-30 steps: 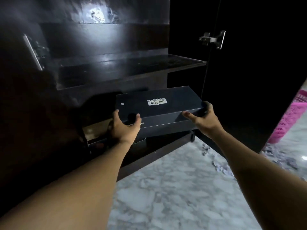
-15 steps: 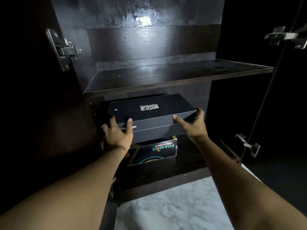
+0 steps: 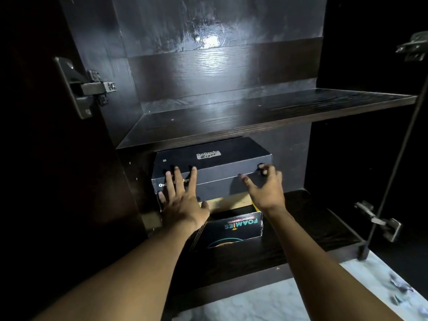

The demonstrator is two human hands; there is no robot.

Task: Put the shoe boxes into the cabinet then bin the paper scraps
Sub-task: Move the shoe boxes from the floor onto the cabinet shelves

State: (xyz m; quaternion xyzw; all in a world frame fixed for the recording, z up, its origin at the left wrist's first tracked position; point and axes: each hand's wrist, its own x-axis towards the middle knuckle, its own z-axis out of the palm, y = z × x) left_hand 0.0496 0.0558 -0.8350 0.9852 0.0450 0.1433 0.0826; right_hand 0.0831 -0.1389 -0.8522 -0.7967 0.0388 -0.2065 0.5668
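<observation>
Black box [image 3: 220, 158] with a white "Onitsuka Tiger" label sits in the lower compartment of the dark wood cabinet [image 3: 220, 72], just under the shelf [image 3: 254, 112]. It rests on top of the Foamies box [image 3: 234, 230], whose printed name reads upside down. The black box lies towards the left of the compartment and stands further back than the one below it.

The left hand [image 3: 183, 202] is wide, its fingers straight and spread, pressed flat against the front face of the black box. The right hand [image 3: 266, 188] is at the box's front right corner, fingers spread and loosely bent, fingertips touching the edge without closing round it.

Metal hinges [image 3: 92, 86] show on the cabinet sides. On the pale marble floor [image 3: 266, 300] at lower right lie a few paper scraps [image 3: 400, 287], well apart from the boxes.
</observation>
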